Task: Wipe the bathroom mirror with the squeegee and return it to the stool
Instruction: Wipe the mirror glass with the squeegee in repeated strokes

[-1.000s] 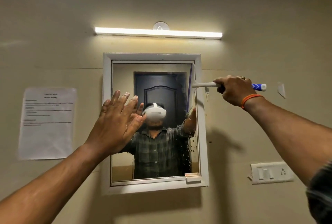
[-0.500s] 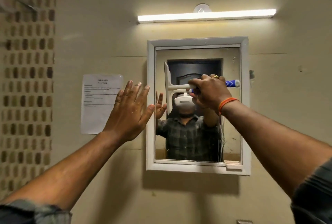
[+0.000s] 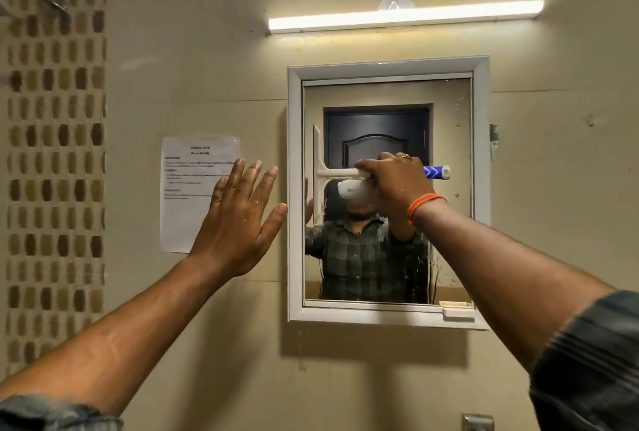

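Observation:
The white-framed bathroom mirror hangs on the beige wall, with water streaks on its lower right glass. My right hand is shut on the handle of a white squeegee with a blue grip end. Its blade stands upright against the glass near the mirror's left edge. My left hand is raised with fingers spread, held by the wall just left of the mirror frame and holding nothing. The stool is out of view.
A lit tube light runs above the mirror. A printed paper sheet is stuck to the wall at the left. Brown mosaic tiles cover the far left wall. A small shelf tab sits at the mirror's lower right corner.
The squeegee has swept from the mirror's right edge across to its left side. My left hand has moved off the glass to the wall beside the frame. My view has shifted left.

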